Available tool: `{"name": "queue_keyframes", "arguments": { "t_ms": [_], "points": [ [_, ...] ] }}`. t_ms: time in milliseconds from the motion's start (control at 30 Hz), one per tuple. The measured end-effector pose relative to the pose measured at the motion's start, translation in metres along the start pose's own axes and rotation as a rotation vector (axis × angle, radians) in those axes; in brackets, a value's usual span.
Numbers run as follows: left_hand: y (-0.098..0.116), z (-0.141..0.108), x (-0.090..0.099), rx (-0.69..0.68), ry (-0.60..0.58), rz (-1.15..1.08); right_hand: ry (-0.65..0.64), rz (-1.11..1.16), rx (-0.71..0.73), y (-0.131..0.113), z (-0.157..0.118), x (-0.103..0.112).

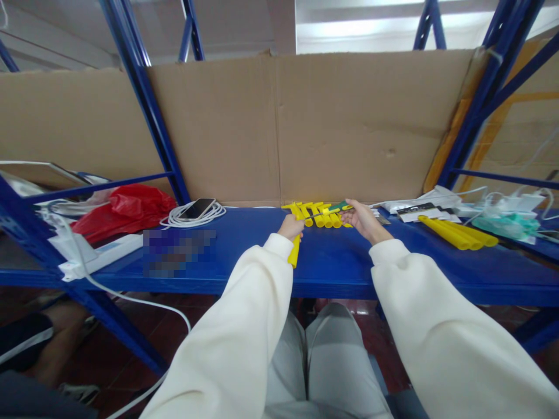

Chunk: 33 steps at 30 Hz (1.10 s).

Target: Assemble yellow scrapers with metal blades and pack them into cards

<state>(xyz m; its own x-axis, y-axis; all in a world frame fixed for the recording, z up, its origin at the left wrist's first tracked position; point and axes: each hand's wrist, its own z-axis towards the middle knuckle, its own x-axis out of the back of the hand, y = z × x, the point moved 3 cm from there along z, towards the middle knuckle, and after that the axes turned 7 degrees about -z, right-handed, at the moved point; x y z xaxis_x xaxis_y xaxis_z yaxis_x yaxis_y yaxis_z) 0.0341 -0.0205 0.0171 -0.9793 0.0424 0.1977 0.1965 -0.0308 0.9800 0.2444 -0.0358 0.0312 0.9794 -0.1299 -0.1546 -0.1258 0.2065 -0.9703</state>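
Note:
My left hand (291, 227) is closed around a yellow tube-like piece (294, 251), whose lower end sticks out below the fist. In my right hand (361, 217) is a screwdriver (338, 208) with a green and yellow handle; its thin shaft points left toward my left hand. Whether the tip touches the yellow piece is too small to tell. Behind and between the hands, several similar yellow pieces (321, 221) lie in a row on the blue shelf (257, 256).
Several yellow tubes (458, 234) lie at the right, near white packets and a greenish bag (506, 224). At the left are a phone (198, 208) on a coiled white cable (183, 220), a red bag (126, 210) and a power strip (109, 253). Cardboard (340, 128) stands behind.

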Motion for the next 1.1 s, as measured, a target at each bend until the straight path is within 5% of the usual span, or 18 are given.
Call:
{"name": "queue_keyframes", "arguments": {
  "t_ms": [233, 633, 1100],
  "points": [
    [0.0, 0.0, 0.0, 0.001, -0.004, 0.014, 0.072, -0.125, -0.016, 0.0, -0.003, 0.001],
    [0.008, -0.011, 0.001, 0.034, 0.078, -0.006, -0.126, -0.003, -0.133, -0.003, -0.003, -0.001],
    [0.007, -0.009, 0.001, 0.036, 0.076, -0.012, 0.022, -0.099, -0.061, -0.002, -0.007, -0.001]
  ]
}}
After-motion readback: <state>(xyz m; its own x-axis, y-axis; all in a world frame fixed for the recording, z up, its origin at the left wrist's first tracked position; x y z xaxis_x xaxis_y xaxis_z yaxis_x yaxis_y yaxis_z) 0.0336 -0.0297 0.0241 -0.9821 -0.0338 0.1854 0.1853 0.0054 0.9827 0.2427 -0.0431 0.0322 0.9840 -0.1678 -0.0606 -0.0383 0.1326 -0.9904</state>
